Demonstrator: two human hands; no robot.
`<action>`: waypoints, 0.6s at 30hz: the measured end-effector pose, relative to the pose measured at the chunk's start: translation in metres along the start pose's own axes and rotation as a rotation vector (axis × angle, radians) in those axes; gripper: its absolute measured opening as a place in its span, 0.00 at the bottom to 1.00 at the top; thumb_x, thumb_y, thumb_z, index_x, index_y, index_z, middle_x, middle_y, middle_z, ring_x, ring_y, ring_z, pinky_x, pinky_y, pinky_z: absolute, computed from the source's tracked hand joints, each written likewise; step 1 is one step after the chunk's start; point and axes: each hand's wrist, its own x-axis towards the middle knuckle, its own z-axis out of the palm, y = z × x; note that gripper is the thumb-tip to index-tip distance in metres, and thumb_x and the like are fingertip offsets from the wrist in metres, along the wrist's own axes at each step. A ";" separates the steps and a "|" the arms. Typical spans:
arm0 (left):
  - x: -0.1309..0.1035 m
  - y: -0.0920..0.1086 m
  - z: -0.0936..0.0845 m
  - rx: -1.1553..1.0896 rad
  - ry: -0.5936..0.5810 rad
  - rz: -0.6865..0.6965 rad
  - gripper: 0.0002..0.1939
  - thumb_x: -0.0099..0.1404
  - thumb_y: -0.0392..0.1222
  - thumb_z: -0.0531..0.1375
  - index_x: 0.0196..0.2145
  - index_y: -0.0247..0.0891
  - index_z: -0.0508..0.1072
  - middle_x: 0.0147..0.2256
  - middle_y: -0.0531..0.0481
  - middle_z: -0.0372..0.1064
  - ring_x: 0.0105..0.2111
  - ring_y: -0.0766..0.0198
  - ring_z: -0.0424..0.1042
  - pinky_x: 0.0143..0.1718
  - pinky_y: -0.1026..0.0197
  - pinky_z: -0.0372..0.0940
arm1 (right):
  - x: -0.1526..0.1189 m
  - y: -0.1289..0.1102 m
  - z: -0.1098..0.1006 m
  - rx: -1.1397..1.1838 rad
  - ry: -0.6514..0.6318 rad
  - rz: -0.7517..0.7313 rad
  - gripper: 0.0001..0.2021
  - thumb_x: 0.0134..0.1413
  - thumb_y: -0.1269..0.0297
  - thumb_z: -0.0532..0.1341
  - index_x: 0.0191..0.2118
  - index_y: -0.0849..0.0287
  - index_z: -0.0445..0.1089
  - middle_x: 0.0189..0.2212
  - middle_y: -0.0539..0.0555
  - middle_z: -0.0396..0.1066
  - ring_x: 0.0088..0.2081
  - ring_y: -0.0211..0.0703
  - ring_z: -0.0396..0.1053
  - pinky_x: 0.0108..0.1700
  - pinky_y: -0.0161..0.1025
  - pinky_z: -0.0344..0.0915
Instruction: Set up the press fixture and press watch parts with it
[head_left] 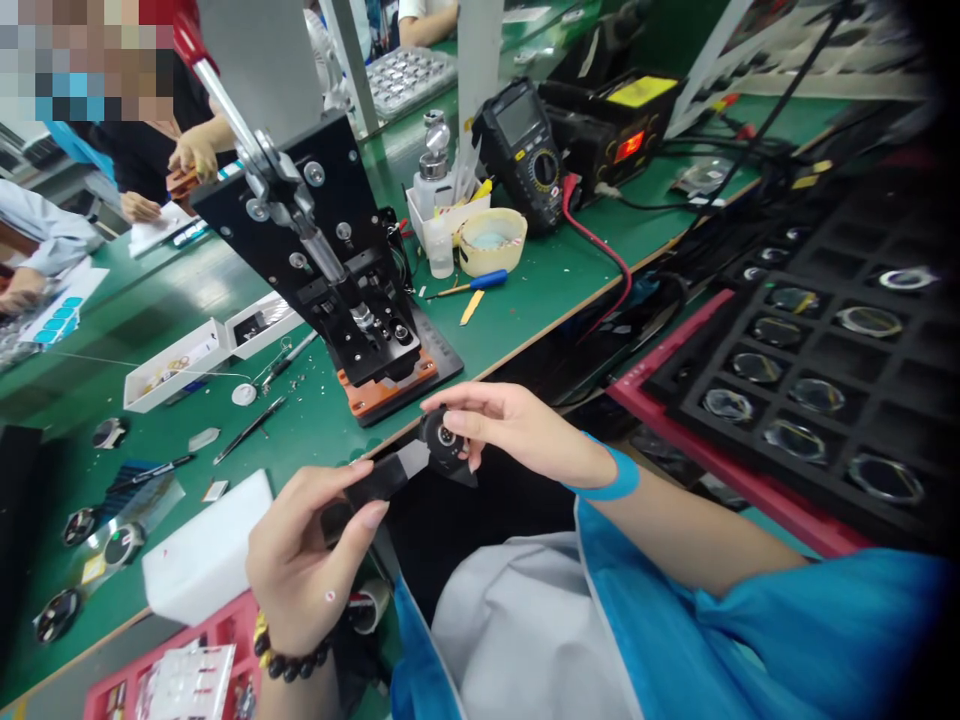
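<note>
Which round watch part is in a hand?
The black watch part in the right hand; others on the table and in the tray lie untouched.

Round black watch-like case [442, 444], tilted in midair, flat dark piece [379, 479] alongside, its pale end [414, 458] at the rim.

The right hand's [517, 432] fingers hide part of the round watch case [437, 440]; the left hand [304, 555] covers one end of a flat black piece [381, 477], whose kind cannot be told. Digits on the red display [632, 146] blur. The top edge cuts the press's red handle [193, 38], the bottom edge the near-left pink tray [161, 648]. The black foam tray [679, 388] fades into darkness rightward.
</note>
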 end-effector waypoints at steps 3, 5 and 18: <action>0.004 -0.001 -0.002 0.037 -0.039 -0.011 0.19 0.66 0.32 0.69 0.52 0.51 0.80 0.42 0.53 0.75 0.39 0.63 0.72 0.37 0.64 0.67 | -0.002 0.003 0.000 -0.016 -0.076 0.008 0.23 0.63 0.49 0.67 0.54 0.62 0.75 0.39 0.54 0.73 0.34 0.31 0.72 0.32 0.26 0.75; 0.006 -0.001 -0.001 0.080 -0.057 -0.017 0.17 0.67 0.32 0.68 0.51 0.49 0.80 0.42 0.52 0.74 0.39 0.64 0.71 0.38 0.64 0.66 | -0.003 0.007 0.000 -0.026 -0.139 0.034 0.22 0.61 0.49 0.69 0.51 0.63 0.73 0.37 0.53 0.73 0.36 0.33 0.72 0.32 0.25 0.74; 0.007 -0.016 -0.041 0.143 0.507 -0.245 0.20 0.59 0.51 0.74 0.44 0.37 0.83 0.35 0.50 0.77 0.33 0.59 0.76 0.42 0.56 0.73 | -0.013 0.013 -0.053 -0.038 0.068 -0.092 0.21 0.58 0.50 0.72 0.43 0.63 0.69 0.35 0.54 0.73 0.35 0.36 0.74 0.35 0.31 0.75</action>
